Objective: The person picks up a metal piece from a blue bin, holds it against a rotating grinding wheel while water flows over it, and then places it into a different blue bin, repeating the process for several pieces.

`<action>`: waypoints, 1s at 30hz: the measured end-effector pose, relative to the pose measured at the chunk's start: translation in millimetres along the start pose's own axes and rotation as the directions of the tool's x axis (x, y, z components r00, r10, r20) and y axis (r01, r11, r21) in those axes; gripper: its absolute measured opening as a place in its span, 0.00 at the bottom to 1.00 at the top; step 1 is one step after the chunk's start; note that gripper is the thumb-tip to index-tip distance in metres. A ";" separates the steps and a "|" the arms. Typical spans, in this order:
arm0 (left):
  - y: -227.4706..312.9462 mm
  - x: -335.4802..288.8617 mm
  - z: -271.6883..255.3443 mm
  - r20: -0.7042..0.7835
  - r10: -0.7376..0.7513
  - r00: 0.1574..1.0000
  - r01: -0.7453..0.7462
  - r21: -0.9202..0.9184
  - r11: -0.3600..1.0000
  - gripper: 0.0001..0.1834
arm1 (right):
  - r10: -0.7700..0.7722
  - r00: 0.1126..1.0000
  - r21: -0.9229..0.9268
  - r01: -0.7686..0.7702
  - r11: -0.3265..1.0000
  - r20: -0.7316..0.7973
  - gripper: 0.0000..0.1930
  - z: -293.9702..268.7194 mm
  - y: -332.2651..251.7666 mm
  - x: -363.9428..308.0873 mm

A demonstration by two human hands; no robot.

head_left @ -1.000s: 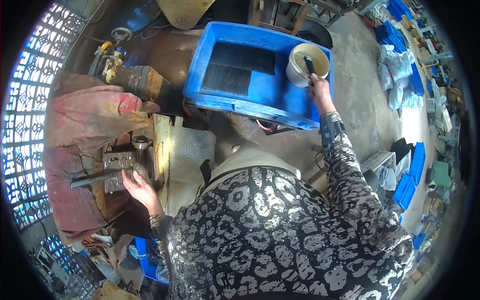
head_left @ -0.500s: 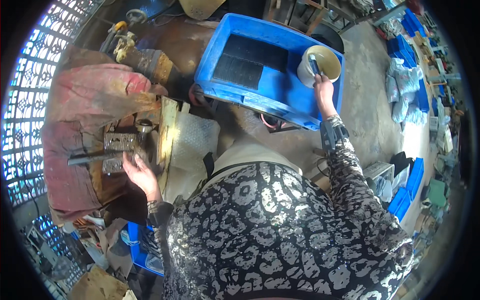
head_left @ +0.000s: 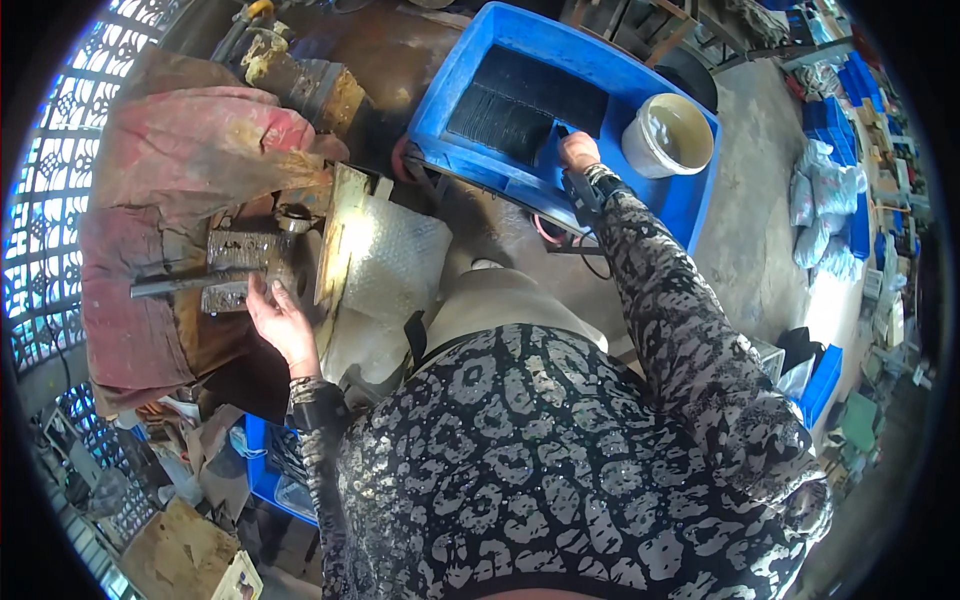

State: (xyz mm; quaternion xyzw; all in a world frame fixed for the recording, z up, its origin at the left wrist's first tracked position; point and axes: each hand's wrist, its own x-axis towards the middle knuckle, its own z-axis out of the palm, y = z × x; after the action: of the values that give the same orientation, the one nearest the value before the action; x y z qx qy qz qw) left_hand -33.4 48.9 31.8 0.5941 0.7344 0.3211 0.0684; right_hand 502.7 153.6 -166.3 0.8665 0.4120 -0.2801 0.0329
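Note:
My right hand (head_left: 578,150) is closed over the near side of a blue plastic crate (head_left: 695,205). A small dark flat piece (head_left: 563,130) shows at its fingertips; its kind is hard to make out. Rows of thin black pieces (head_left: 525,95) lie packed together in the crate, just left of that hand. Right of it stands a white bucket (head_left: 650,150) with murky liquid inside. On the left, my left hand (head_left: 280,325) is open, thumb and fingers apart, beside a wet metal block (head_left: 240,258) and the end of a metal bar (head_left: 180,284).
Red cloth (head_left: 150,220) drapes the bench at left. A wooden board (head_left: 338,235) and bubble wrap (head_left: 400,250) lie between bench and crate. Rusty machinery (head_left: 310,90) stands at the far left. Plastic bags (head_left: 825,200) and blue bins (head_left: 828,125) line the right side.
My right hand has moved left, from the bucket to beside the black pieces, and the flat piece shows less. My left hand stays open by the block. The view has shifted slightly.

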 end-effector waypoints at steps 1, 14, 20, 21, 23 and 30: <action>0.4 0.0 1.3 0.020 -0.016 1.000 0.015 0.033 0.999 0.23 | -0.408 0.903 -0.422 0.426 0.800 0.139 0.03 -1.0 5.1 5.4; -0.8 0.2 -4.1 0.054 -0.022 0.998 0.019 0.057 0.998 0.23 | -0.052 0.995 0.000 0.052 0.999 0.085 0.19 -4.7 -11.7 -25.9; 0.1 2.6 -5.0 0.065 -0.003 0.998 -0.005 0.125 0.992 0.22 | 0.008 1.000 -0.064 -0.008 0.998 -0.005 0.23 -20.5 -13.5 -39.8; 0.7 2.8 -8.7 0.080 -0.028 0.996 0.017 0.138 0.990 0.22 | 0.005 1.000 -0.024 -0.004 1.000 0.026 0.24 -23.0 -10.7 -42.1; 3.7 2.3 -11.6 0.086 -0.059 0.995 0.046 0.148 0.988 0.21 | -0.044 0.994 0.187 0.025 0.982 0.101 0.26 -31.0 -3.8 -43.6; 1.9 -3.8 -17.3 0.020 -0.047 0.999 0.045 0.096 0.994 0.21 | -0.162 0.983 0.454 0.104 0.885 0.091 0.18 -74.0 -13.9 -71.0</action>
State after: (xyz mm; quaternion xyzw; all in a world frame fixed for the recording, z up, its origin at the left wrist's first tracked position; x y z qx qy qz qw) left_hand -39.1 38.8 45.4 0.5831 0.7615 0.2774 0.0556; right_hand 490.7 134.6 -65.3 0.8010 0.3921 -0.4232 -0.1602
